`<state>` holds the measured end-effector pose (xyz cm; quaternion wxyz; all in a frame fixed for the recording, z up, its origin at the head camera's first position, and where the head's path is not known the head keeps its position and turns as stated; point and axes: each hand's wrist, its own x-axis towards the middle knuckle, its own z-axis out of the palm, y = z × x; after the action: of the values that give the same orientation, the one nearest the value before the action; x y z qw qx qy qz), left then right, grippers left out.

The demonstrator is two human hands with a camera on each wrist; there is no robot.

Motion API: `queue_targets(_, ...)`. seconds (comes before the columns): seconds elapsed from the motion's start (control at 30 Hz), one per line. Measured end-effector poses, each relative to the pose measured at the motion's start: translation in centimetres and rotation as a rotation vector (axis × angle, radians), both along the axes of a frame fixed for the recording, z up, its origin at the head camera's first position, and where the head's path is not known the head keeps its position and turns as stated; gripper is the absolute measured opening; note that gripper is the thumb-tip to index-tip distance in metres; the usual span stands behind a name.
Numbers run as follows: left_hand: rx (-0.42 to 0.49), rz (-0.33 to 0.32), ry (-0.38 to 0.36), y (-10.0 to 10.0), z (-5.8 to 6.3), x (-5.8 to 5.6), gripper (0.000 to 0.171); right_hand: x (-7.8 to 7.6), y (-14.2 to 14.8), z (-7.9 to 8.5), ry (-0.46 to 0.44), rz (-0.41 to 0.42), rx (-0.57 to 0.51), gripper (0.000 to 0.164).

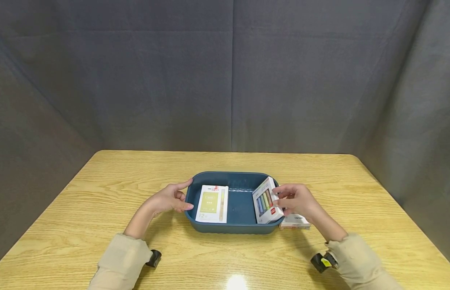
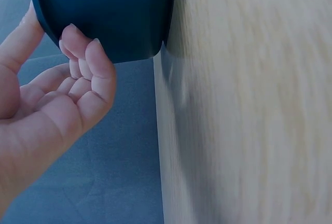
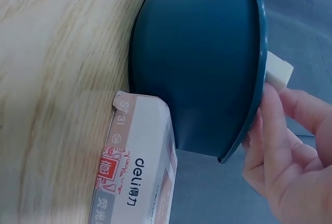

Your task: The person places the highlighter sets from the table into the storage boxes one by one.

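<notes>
A dark blue plastic bin (image 1: 240,228) stands on the table between the two hands. My left hand (image 1: 173,197) grips its left end, thumb at the rim and curled fingers by the outer wall (image 2: 119,16). At the right end, my right hand (image 1: 297,202) holds a white box of coloured markers (image 1: 263,203) by its right side. That box stands tilted inside the bin, leaning toward the right wall; its window shows several coloured barrels. In the right wrist view only a white corner of the box (image 3: 278,71) shows past the rim.
A white box with a green panel (image 1: 211,204) lies flat in the bin's left part. Outside, close to the right end, another white box with printed lettering (image 3: 140,162) lies on the wooden table (image 1: 83,225). Grey cloth (image 1: 167,88) hangs behind and at both sides.
</notes>
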<state>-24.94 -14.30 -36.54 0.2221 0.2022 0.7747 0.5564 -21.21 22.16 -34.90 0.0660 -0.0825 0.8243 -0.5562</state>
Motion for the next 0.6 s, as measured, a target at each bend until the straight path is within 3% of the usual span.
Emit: queue_targets(0.6,-0.005,0.007,-0.009,0.03,-0.23,-0.18,0.087,0.12,-0.56,-0.16,0.15,0.037,0.226,0.027)
